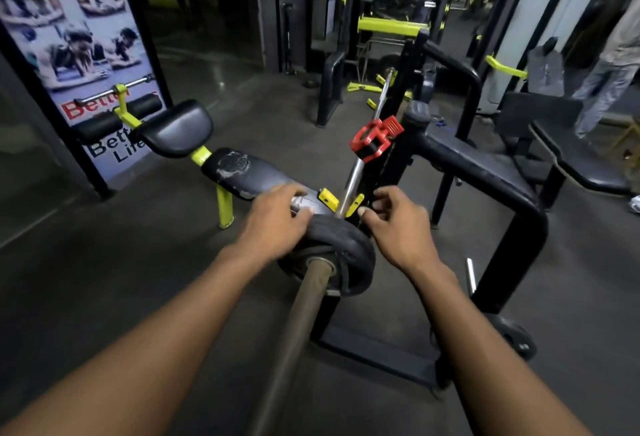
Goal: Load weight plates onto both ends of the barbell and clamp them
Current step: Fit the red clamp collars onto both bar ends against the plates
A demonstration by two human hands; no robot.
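So right now the black rubber-coated round weight plate is already on the near sleeve of the long steel barbell, which sits on the black steel bench rack. Left hand has its fingers wrapped over the plate's top left edge; looks like a proper hold. Right hand is loosely curled just beside the plate's right edge, fingertips near it, but I can't tell if it's actually touching, so I'd call that one empty.

My read: this is the seating step, shoving the plate flush against the collar. The red plastic clamp collar is further up the bar, well beyond both hands and inside the plate, so not where it needs to be. Next move probably means fetching that clamp, sliding it on outside the plate and snapping it closed.
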